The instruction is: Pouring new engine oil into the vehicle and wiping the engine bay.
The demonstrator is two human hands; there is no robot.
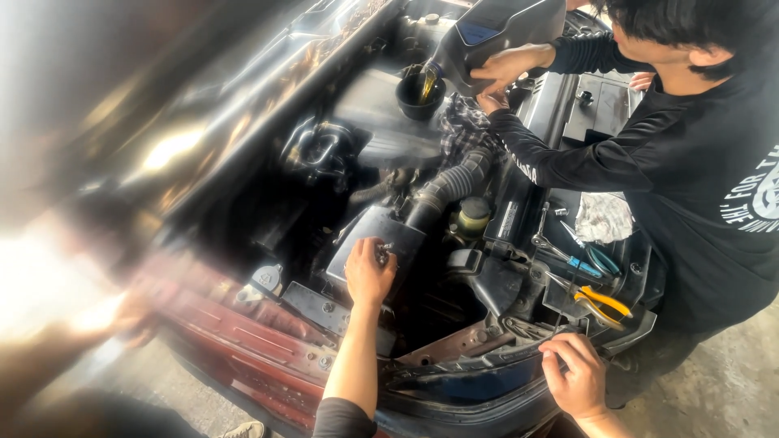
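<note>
I look down into a car's open engine bay. My left hand (369, 272) is closed around a small metal clip or bolt at the corner of the black air filter box (369, 235). My right hand (578, 375) rests with curled fingers on the dark front edge of the car (487, 381). A ribbed black intake hose (450, 188) runs up from the box. Across the bay a co-worker in a black long-sleeved shirt (690, 178) tilts a dark oil jug (495, 28) with both hands, and amber oil runs into a black funnel (419, 96).
Pliers with yellow-orange handles (602, 305), blue-handled pliers (586, 264) and a crumpled white cloth (604, 217) lie on the right side of the bay. A chequered rag (462, 126) sits under the jug. The raised bonnet (203, 105) fills the left, blurred and glaring.
</note>
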